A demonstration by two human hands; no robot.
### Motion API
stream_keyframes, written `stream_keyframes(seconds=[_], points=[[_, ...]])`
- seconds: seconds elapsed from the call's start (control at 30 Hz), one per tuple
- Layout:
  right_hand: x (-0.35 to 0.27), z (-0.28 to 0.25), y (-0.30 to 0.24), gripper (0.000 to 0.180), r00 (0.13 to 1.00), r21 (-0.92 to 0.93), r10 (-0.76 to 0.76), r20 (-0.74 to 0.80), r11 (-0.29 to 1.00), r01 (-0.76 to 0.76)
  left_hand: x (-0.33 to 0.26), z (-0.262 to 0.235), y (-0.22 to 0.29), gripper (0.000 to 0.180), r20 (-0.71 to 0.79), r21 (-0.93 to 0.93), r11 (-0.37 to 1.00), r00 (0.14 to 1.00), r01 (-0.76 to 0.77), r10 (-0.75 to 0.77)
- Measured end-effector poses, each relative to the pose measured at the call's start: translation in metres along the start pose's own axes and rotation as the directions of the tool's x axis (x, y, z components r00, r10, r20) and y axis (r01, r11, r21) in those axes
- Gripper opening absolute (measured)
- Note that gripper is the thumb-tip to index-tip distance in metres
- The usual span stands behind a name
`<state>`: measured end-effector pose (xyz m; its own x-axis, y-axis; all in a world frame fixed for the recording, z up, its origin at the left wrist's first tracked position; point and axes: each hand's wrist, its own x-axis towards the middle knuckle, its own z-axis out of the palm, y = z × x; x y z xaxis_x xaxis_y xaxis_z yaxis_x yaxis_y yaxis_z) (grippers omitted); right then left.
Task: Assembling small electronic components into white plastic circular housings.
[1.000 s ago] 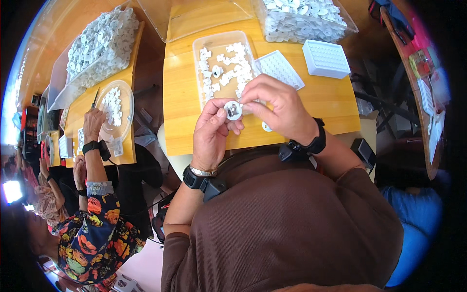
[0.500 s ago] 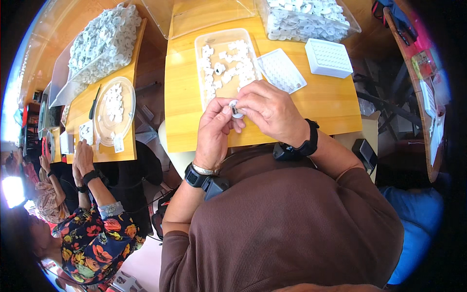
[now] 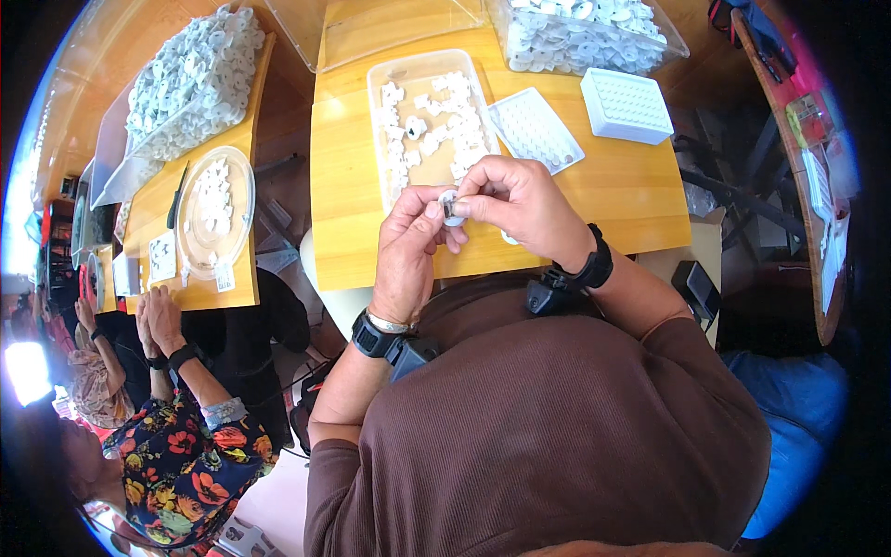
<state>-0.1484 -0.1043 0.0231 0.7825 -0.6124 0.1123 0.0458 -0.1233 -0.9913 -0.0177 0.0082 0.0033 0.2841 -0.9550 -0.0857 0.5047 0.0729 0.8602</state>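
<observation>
Over the front of the yellow wooden table, my left hand [image 3: 415, 230] is closed on a small round white plastic part [image 3: 452, 221] with a dark metallic bit in its middle. My right hand [image 3: 524, 204] pinches at the same part from the right, thumb and forefinger meeting on its face. The fingertips cover much of it, so its exact kind cannot be made out. Just beyond my hands lies a shallow clear tray [image 3: 376, 84] with many small white plastic pieces [image 3: 455, 116] scattered in it. Below my right hand, a bit of something white [image 3: 509, 239] shows near the table edge.
Right of the tray lie a white dimpled tray [image 3: 534, 130] and a stack of similar white trays [image 3: 627, 107]. A clear bin of white discs [image 3: 589, 42] stands behind. At the left, a co-worker's hands [image 3: 160, 320] rest by another table with a round tray [image 3: 243, 218].
My right hand has shifted slightly, its fingers curling more and the thumb pressing onto the part. My left hand stays nearly still. The co-worker's hands have drawn back slightly from a small white tray.
</observation>
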Motion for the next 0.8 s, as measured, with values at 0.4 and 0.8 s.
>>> stream_keyframes(seconds=[0.4,0.8], points=[[-0.002,-0.0009,-0.0008,0.008,0.99,0.136,0.127,0.069,0.981,-0.135,-0.0032,0.0001,-0.0014,0.024,0.006,0.002,0.999,0.999,0.038,-0.038],[-0.0004,-0.0038,-0.0042,0.01,0.972,0.232,0.21,0.103,0.946,-0.229,-0.0053,0.002,-0.0022,0.024,0.002,-0.028,1.0,1.0,0.003,-0.003]])
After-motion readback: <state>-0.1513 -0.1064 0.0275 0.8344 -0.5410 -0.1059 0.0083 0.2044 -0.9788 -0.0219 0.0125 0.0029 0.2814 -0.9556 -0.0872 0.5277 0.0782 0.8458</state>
